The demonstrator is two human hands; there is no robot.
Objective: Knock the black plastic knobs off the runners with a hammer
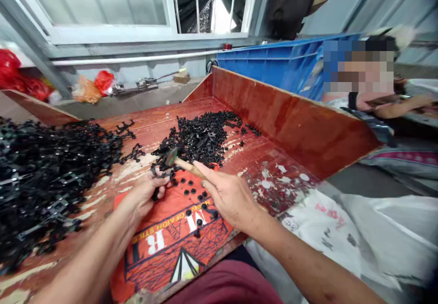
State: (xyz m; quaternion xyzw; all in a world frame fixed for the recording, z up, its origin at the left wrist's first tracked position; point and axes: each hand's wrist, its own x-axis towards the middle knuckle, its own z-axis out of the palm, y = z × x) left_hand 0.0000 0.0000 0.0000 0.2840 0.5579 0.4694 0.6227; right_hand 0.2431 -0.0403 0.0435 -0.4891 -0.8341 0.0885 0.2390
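My right hand (pixel 230 193) is wrapped round the wooden handle of a small hammer (pixel 188 166). The hammer's head hangs over the near edge of a pile of small black plastic parts (pixel 201 135). Just left of it, my left hand (pixel 150 193) is closed on a black plastic piece (pixel 155 194), mostly hidden by the fingers. Both hands are above an orange printed cloth (pixel 164 267) at the table's near edge. Several loose round black pieces (pixel 199 222) are scattered over the cloth between my hands.
A large heap of linked black plastic parts (pixel 44 181) covers the left of the red wooden table (pixel 137 117). A raised board (pixel 287 121) borders the right side. Beyond it stand a blue crate (pixel 267 64) and another person (pixel 386 105). White sacks (pixel 325 235) lie at lower right.
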